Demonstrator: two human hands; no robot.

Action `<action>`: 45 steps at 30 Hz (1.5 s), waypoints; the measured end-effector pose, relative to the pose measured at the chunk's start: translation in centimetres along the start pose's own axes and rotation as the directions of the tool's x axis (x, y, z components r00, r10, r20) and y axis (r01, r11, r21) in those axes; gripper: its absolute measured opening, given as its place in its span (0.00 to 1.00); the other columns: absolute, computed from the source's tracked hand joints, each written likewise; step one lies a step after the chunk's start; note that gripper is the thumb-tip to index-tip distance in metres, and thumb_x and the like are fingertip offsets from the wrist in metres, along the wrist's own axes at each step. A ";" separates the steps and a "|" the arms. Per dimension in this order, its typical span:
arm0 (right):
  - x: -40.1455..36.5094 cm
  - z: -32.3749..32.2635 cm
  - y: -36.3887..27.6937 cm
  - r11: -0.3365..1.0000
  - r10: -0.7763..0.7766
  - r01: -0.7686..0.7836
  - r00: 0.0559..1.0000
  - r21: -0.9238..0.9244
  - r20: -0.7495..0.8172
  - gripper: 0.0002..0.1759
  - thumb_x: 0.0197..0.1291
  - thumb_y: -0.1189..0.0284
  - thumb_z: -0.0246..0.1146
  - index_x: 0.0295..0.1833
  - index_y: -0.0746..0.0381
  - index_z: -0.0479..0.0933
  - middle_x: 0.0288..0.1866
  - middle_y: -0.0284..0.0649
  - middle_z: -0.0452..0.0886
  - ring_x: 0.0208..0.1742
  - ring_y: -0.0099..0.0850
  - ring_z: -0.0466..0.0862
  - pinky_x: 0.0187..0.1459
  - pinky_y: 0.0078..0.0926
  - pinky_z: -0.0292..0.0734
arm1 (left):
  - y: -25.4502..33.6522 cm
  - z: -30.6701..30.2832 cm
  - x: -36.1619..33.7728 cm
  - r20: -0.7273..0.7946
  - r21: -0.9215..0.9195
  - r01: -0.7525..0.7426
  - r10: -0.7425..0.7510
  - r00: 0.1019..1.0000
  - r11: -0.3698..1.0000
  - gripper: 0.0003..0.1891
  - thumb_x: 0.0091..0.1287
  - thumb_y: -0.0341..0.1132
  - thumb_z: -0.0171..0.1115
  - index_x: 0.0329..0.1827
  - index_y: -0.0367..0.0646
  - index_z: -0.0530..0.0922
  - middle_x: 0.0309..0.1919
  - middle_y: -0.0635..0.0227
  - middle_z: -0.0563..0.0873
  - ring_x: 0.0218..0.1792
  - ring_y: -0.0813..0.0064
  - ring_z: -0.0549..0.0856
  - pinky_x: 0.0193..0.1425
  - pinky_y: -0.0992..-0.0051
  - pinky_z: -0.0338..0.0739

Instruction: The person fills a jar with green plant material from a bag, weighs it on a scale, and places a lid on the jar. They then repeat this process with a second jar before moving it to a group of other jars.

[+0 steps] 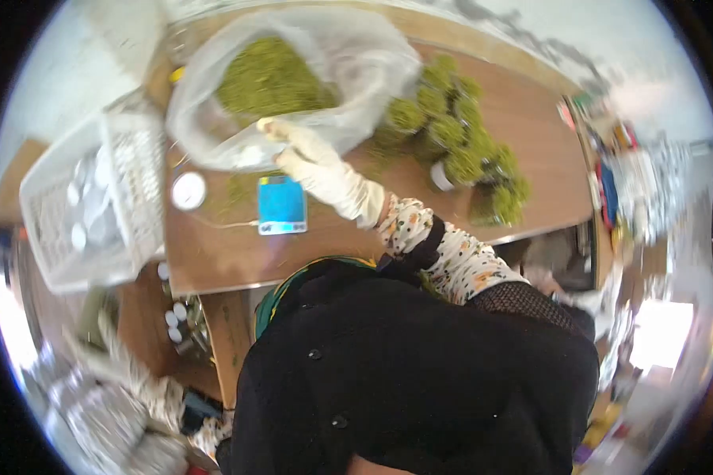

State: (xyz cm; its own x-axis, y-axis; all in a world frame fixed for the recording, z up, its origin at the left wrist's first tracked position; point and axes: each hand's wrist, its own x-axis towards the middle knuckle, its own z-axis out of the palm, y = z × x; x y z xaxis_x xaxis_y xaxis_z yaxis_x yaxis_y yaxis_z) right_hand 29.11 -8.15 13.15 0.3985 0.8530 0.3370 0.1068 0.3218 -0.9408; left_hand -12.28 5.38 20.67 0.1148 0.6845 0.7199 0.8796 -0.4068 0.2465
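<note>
My right hand [321,170], in a cream glove, reaches over the near rim of a large translucent plastic bag [372,67]. Its fingers point to the upper left, with index finger and thumb apart and nothing visible between them. Loose, shredded green plant material [269,79] lies inside the bag. Just below the hand is a small blue scale [282,206] with a cable, beside a round white lid [188,191]. My left hand [154,392], in a pale glove, is blurred at the lower left beside the table, near an olive-green object [97,317]; its fingers cannot be made out.
Several clear jars [448,131] packed with green material stand on the right of the brown table [531,134]. A white plastic basket [95,206] holds white lids at the left. Below it, more lids [174,318] lie in an open compartment. Silvery bags [107,416] are piled at the lower left.
</note>
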 end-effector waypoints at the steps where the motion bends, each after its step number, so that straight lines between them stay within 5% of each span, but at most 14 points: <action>1: 1.0 0.0 3.2 0.998 -0.016 0.021 0.995 0.054 -0.095 0.27 0.65 0.76 0.61 0.69 0.65 0.65 0.55 0.36 0.75 0.44 0.25 0.76 0.52 0.21 0.75 | -3.3 0.4 -0.3 -0.026 0.152 0.042 -0.039 0.999 0.987 0.35 0.62 0.44 0.71 0.67 0.33 0.69 0.57 0.46 0.78 0.59 0.54 0.78 0.67 0.59 0.70; 2: -0.4 -3.8 -0.8 0.999 0.036 -0.040 0.986 -0.022 -0.162 0.28 0.63 0.78 0.63 0.68 0.66 0.66 0.59 0.40 0.75 0.52 0.27 0.77 0.57 0.24 0.74 | -6.4 0.5 -0.4 -0.052 0.298 0.089 -0.077 0.996 0.950 0.36 0.63 0.46 0.70 0.68 0.34 0.68 0.57 0.45 0.77 0.59 0.52 0.77 0.67 0.58 0.70; 3: -1.2 -6.7 0.5 0.953 -0.156 0.080 0.957 -0.294 -0.246 0.27 0.62 0.78 0.63 0.66 0.68 0.68 0.60 0.44 0.76 0.53 0.27 0.79 0.56 0.25 0.75 | -8.6 1.3 -0.8 -0.050 0.383 0.117 -0.107 0.993 0.916 0.36 0.63 0.47 0.69 0.69 0.35 0.68 0.57 0.45 0.77 0.60 0.51 0.77 0.67 0.58 0.70; 5: -3.1 -11.8 -1.7 0.875 -0.052 -0.154 0.912 -0.459 -0.406 0.23 0.58 0.76 0.62 0.60 0.69 0.74 0.55 0.46 0.80 0.50 0.31 0.80 0.55 0.28 0.75 | -9.5 3.7 -0.7 -0.017 0.349 0.049 -0.046 0.999 0.936 0.36 0.63 0.49 0.68 0.69 0.37 0.68 0.59 0.46 0.76 0.60 0.51 0.77 0.66 0.57 0.71; 6: -4.3 -13.4 -3.8 0.770 -0.030 -0.315 0.851 -0.555 -0.524 0.21 0.57 0.74 0.63 0.57 0.68 0.77 0.53 0.47 0.81 0.51 0.34 0.80 0.57 0.31 0.74 | -9.4 5.2 -0.3 -0.001 0.299 -0.006 0.007 1.000 0.954 0.37 0.63 0.51 0.68 0.70 0.39 0.68 0.60 0.46 0.76 0.60 0.51 0.77 0.66 0.57 0.71; 8: -8.5 -18.0 -2.1 0.382 -0.393 -0.299 0.803 -0.874 -0.447 0.22 0.56 0.71 0.66 0.56 0.68 0.77 0.52 0.51 0.81 0.53 0.43 0.80 0.58 0.36 0.74 | -8.7 8.7 0.9 0.023 0.179 -0.116 0.114 0.993 0.977 0.37 0.63 0.53 0.66 0.71 0.41 0.67 0.61 0.46 0.75 0.60 0.50 0.77 0.66 0.56 0.72; 15: -13.9 -17.6 -0.7 -0.062 -0.115 -0.563 0.824 -0.824 -0.554 0.31 0.54 0.58 0.65 0.64 0.55 0.71 0.71 0.61 0.62 0.64 0.64 0.69 0.62 0.53 0.70 | -0.7 13.0 4.5 -0.095 -0.122 -0.403 0.394 0.914 0.907 0.36 0.63 0.43 0.70 0.72 0.44 0.66 0.67 0.48 0.67 0.63 0.49 0.72 0.68 0.55 0.70; 24: -15.2 -18.5 3.5 0.011 -0.042 -0.645 0.763 -0.764 -0.645 0.19 0.56 0.65 0.60 0.53 0.59 0.75 0.71 0.56 0.66 0.61 0.61 0.71 0.65 0.53 0.67 | 1.1 13.5 5.5 -0.061 -0.168 -0.393 0.388 0.920 0.904 0.34 0.66 0.47 0.66 0.71 0.42 0.67 0.66 0.49 0.67 0.69 0.49 0.64 0.71 0.50 0.63; 28: -14.9 -19.3 4.4 -0.032 -0.103 -0.583 0.810 -0.812 -0.578 0.15 0.54 0.63 0.61 0.44 0.61 0.79 0.59 0.54 0.76 0.58 0.54 0.74 0.64 0.53 0.63 | 0.1 14.2 5.2 -0.017 -0.215 -0.331 0.336 0.942 0.919 0.36 0.64 0.45 0.68 0.73 0.41 0.65 0.68 0.50 0.66 0.70 0.47 0.63 0.72 0.54 0.63; 31: -14.7 -19.5 4.9 0.139 -0.260 -0.541 0.788 -0.830 -0.557 0.11 0.50 0.68 0.65 0.38 0.61 0.83 0.42 0.50 0.81 0.44 0.49 0.80 0.46 0.41 0.76 | -0.4 14.6 4.5 -0.024 -0.254 -0.289 0.293 0.956 0.923 0.35 0.65 0.41 0.67 0.73 0.40 0.65 0.69 0.49 0.68 0.70 0.52 0.66 0.72 0.58 0.62; 33: -14.0 -17.9 3.6 0.282 -0.190 -0.571 0.755 -0.771 -0.628 0.13 0.50 0.73 0.65 0.42 0.66 0.82 0.50 0.53 0.81 0.52 0.50 0.80 0.56 0.39 0.74 | -0.7 14.8 4.4 0.034 -0.266 -0.212 0.228 0.973 0.941 0.37 0.63 0.39 0.68 0.74 0.40 0.63 0.70 0.49 0.67 0.71 0.53 0.63 0.74 0.60 0.59; 36: -15.6 -20.3 6.1 0.145 -0.194 -0.594 0.767 -0.791 -0.612 0.18 0.51 0.74 0.68 0.49 0.69 0.81 0.55 0.55 0.80 0.59 0.50 0.77 0.64 0.39 0.70 | -0.7 13.6 4.6 0.049 -0.264 -0.213 0.234 0.971 0.941 0.39 0.60 0.36 0.71 0.75 0.41 0.62 0.70 0.50 0.66 0.71 0.53 0.62 0.75 0.61 0.58; 41: -14.8 -17.3 3.1 0.241 -0.377 -0.380 0.811 -0.893 -0.447 0.18 0.52 0.81 0.66 0.51 0.72 0.79 0.61 0.54 0.77 0.61 0.49 0.76 0.65 0.38 0.69 | -3.1 13.4 4.3 -0.020 -0.244 -0.193 0.193 0.981 0.951 0.40 0.57 0.32 0.72 0.74 0.44 0.65 0.67 0.48 0.67 0.70 0.54 0.64 0.73 0.62 0.60; 45: -9.1 -8.6 -0.2 0.457 -0.277 -0.146 0.914 -0.878 -0.296 0.18 0.49 0.80 0.67 0.49 0.68 0.80 0.54 0.51 0.79 0.57 0.48 0.78 0.63 0.39 0.69 | -5.2 14.4 4.1 -0.025 -0.253 -0.173 0.173 0.985 0.952 0.40 0.56 0.32 0.73 0.74 0.44 0.66 0.66 0.49 0.68 0.69 0.54 0.66 0.73 0.62 0.61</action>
State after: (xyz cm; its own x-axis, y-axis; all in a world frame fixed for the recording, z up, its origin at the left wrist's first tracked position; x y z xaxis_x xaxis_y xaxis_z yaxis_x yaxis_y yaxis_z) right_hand 33.30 -19.53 9.96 0.6041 0.5696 0.5574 0.7902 -0.3376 -0.5114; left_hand -9.74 19.01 13.01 0.2532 0.5886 0.7678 0.7004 -0.6590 0.2742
